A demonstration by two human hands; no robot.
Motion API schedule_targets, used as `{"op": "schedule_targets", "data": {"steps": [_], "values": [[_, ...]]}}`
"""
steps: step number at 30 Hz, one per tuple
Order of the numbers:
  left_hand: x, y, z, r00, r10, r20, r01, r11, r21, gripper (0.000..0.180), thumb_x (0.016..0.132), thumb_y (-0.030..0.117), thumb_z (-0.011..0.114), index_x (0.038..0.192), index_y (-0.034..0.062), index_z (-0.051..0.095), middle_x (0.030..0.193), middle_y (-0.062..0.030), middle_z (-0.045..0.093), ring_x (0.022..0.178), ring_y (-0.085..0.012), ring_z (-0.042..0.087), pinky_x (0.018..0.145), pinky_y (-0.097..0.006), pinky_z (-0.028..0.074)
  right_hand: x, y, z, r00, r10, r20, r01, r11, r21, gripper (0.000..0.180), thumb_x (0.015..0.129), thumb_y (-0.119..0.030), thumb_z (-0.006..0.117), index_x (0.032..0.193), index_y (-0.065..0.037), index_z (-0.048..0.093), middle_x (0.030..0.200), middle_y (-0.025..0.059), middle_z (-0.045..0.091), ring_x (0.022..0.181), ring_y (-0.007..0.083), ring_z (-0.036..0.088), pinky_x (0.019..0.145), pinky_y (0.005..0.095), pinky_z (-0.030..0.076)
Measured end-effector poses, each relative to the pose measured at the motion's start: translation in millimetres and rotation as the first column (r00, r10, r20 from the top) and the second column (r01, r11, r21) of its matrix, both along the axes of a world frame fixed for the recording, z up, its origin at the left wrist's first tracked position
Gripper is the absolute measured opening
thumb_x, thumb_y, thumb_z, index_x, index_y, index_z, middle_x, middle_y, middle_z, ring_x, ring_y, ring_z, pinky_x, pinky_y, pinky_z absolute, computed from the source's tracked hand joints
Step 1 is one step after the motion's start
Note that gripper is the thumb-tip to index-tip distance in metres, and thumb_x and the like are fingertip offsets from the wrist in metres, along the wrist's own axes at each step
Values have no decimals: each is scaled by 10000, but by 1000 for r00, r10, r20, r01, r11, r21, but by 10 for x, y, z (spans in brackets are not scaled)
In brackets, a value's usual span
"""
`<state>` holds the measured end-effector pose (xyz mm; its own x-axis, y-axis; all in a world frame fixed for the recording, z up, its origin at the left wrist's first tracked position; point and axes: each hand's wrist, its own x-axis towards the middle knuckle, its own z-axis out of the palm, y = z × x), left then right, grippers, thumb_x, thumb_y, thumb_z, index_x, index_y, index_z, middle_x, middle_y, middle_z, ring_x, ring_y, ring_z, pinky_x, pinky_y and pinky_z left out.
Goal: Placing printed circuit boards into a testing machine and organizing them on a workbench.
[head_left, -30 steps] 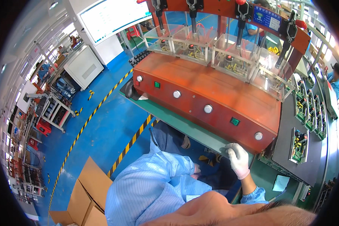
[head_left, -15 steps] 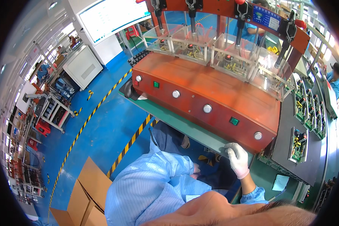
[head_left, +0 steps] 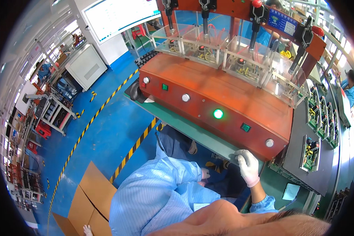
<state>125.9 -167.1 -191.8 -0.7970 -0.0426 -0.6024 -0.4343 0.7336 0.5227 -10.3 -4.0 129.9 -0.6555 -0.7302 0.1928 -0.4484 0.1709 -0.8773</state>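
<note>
My right hand (head_left: 248, 168) wears a white glove and rests at the front edge of the green bench top (head_left: 192, 135), fingers loosely curled, with nothing visible in them. Just beyond it stands a red test fixture (head_left: 220, 88) with a row of round buttons. One round button (head_left: 218, 114) glows green; the others look unlit. My left arm in its blue striped sleeve (head_left: 165, 177) bends across my front. Of my left hand (head_left: 204, 174), only a small part shows past the cuff; its fingers are mostly hidden.
Clear covers (head_left: 244, 63) and lever clamps (head_left: 257, 23) top the fixture. Circuit boards (head_left: 310, 153) stand on the dark surface at right. An open cardboard box (head_left: 92, 196) sits at lower left, with another person's gloved hand (head_left: 87, 230) on it. A screen (head_left: 120, 17) hangs beyond.
One round button on the fixture has lit up green. A gloved hand has come into view at the cardboard box. My right hand has stayed in place.
</note>
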Motion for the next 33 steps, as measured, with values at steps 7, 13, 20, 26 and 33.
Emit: {"op": "schedule_targets", "data": {"steps": [7,13,20,26,33], "values": [[-124,-173,1206,971,-88,-222,140,963,230,483,973,447,584,1263,71,671,1277,-136,680,1182,-336,624,1002,-430,490,-1,-38,44,1000,-9,-20,10,999,45,204,932,-43,557,1079,18,684,960,101,701,794,200,636,752,293,520],[-164,-630,3473,590,-185,-786,489,856,166,304,942,292,651,1147,79,721,1174,-99,706,1061,-280,660,965,-373,509,77,-191,592,986,-24,165,21,1000,21,237,929,-23,541,1119,10,680,973,105,702,790,194,620,742,285,520],[-1054,-1019,4090,154,-442,-884,47,897,-440,524,842,380,726,1287,128,615,1354,-103,579,1244,-304,540,1057,-448,399,-465,-1195,1833,813,-337,-475,69,865,-497,404,881,2,624,1285,-27,626,1115,112,685,868,236,663,805,331,547],[-1464,-806,4267,312,-581,-751,106,807,-581,665,819,450,743,1370,128,558,1413,-107,537,1267,-302,526,1052,-449,388,-1424,-1879,2705,610,-481,-630,195,861,-469,547,986,-209,661,1484,-155,442,1308,176,617,1143,222,627,977,276,470],[-1372,-674,4310,465,-550,-694,26,792,-610,624,836,446,723,1352,129,576,1400,-108,551,1235,-319,547,1004,-439,422,-1703,-2124,2904,149,-536,-831,73,844,-531,240,933,-133,683,1152,-37,663,895,112,709,717,265,642,664,357,515]]}}
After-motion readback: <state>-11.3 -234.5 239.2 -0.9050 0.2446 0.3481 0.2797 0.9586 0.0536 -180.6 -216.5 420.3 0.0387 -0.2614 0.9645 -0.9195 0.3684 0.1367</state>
